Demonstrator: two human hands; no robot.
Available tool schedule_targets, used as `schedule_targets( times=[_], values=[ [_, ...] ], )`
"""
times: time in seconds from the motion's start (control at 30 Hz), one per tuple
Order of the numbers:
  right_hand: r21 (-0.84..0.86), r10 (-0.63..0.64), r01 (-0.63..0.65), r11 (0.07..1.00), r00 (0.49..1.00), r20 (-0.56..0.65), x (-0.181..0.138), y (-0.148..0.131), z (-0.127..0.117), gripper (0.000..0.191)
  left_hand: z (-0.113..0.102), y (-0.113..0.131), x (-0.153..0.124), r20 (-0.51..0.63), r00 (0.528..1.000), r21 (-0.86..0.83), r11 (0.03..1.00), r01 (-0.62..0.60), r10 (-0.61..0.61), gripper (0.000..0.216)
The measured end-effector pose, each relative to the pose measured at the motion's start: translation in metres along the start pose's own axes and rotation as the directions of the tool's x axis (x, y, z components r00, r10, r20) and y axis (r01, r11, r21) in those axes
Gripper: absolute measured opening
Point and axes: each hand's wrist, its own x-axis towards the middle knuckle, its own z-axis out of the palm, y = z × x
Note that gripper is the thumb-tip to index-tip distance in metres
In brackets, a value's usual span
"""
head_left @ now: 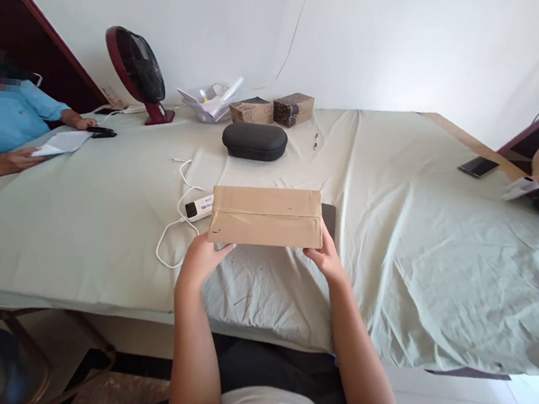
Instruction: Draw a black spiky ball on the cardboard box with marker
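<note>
Between my two hands is a brown cardboard box (268,217), its long taped side turned toward me. My left hand (205,256) grips the near left corner, thumb along the lower edge. At the right end, my right hand (326,254) is closed on the box, its thumb under the lower corner. The box hides part of a white device with a black end (199,208) to its left and part of a dark flat object (328,219) behind its right end. A white cable (159,248) loops on the cloth beside my left hand.
Beyond the box lies a black zip case (254,142); behind it stand two small cardboard boxes (293,109), a plastic basket (212,108) and a red fan (141,71). A phone (478,166) lies at right. People sit at both ends of the cloth-covered table (113,242).
</note>
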Motion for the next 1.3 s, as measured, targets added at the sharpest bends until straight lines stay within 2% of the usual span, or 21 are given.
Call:
schedule_targets(
  times=[0.23, 0.6, 0.8, 0.9, 1.03, 1.1, 1.17, 1.2, 1.23, 1.3],
  values=[
    [-0.011, -0.061, 0.062, 0.998, 0.998, 0.02, -0.002, -0.005, 0.003, 0.098, -0.005, 0.006, -0.01, 0.02, 0.998, -0.118, 0.991, 0.06, -0.058, 0.046],
    [-0.088, -0.102, 0.11, 0.99, 0.991, 0.09, -0.002, -0.009, 0.008, 0.085, -0.01, 0.008, -0.014, 0.168, 0.982, -0.21, 0.97, 0.126, -0.092, 0.036],
    [-0.102, -0.174, 0.184, 0.978, 0.98, 0.093, -0.003, -0.001, 0.008, 0.084, -0.009, -0.007, -0.014, 0.128, 0.987, -0.236, 0.964, 0.121, -0.093, 0.041],
    [-0.041, -0.224, 0.225, 0.973, 0.974, 0.028, -0.007, 0.002, 0.015, 0.097, -0.005, -0.014, -0.014, 0.105, 0.992, -0.344, 0.933, 0.103, -0.071, 0.044],
    [0.089, -0.146, 0.151, 0.985, 0.988, -0.054, -0.001, -0.007, 0.024, 0.147, 0.005, -0.012, -0.012, 0.168, 0.985, -0.491, 0.869, 0.06, 0.027, 0.053],
    [0.117, -0.167, 0.176, 0.977, 0.983, -0.078, 0.009, -0.02, 0.021, 0.164, 0.013, -0.01, -0.009, 0.263, 0.964, -0.469, 0.879, 0.091, 0.04, 0.059],
    [0.085, -0.251, 0.257, 0.963, 0.965, -0.071, 0.021, -0.042, 0.01, 0.165, 0.023, -0.01, -0.005, 0.346, 0.938, -0.457, 0.879, 0.139, 0.032, 0.071],
    [0.049, -0.299, 0.302, 0.952, 0.953, -0.057, 0.028, -0.054, 0.003, 0.16, 0.027, -0.011, -0.003, 0.36, 0.932, -0.485, 0.861, 0.153, 0.037, 0.084],
    [0.0, -0.339, 0.34, 0.941, 0.94, -0.029, 0.035, -0.068, -0.005, 0.152, 0.031, -0.013, -0.001, 0.344, 0.937, -0.532, 0.833, 0.15, 0.051, 0.101],
    [-0.097, -0.392, 0.399, 0.912, 0.916, 0.084, 0.05, -0.094, -0.018, 0.138, 0.035, -0.015, 0.001, 0.209, 0.974, -0.617, 0.785, 0.066, 0.083, 0.133]
  ],
)
